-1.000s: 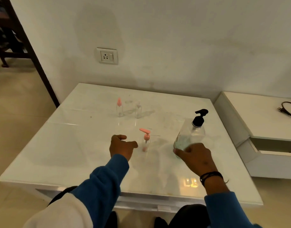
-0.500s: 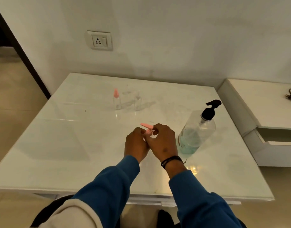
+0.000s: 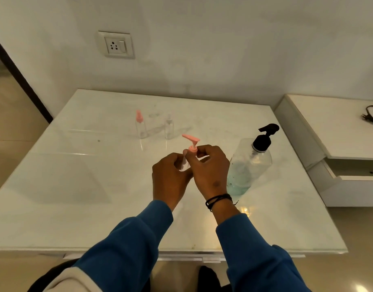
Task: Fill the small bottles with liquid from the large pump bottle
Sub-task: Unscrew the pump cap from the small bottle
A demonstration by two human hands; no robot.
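Note:
A small clear bottle (image 3: pixel 184 163) with a pink pump top (image 3: pixel 191 140) is held above the middle of the white table (image 3: pixel 80 186). My left hand (image 3: pixel 170 180) grips its body, which is mostly hidden. My right hand (image 3: pixel 210 169) pinches the pink collar under the pump head. The large clear pump bottle (image 3: pixel 250 165), with a black pump and bluish liquid at its bottom, stands just right of my right hand. Two more small bottles stand further back: one with a pink cap (image 3: pixel 140 127) and one with a clear cap (image 3: pixel 169 127).
A white side cabinet (image 3: pixel 320 123) with an open drawer (image 3: pixel 354 175) adjoins the table's right edge; a black cable (image 3: pixel 372 114) lies on it. A wall socket (image 3: pixel 116 45) is above the table's far edge. A dark frame (image 3: pixel 19 76) leans at left.
My right hand let go of the large pump bottle and came to the small pink-pump bottle. My left hand took hold of the small bottle, and both hands now hold it a little higher.

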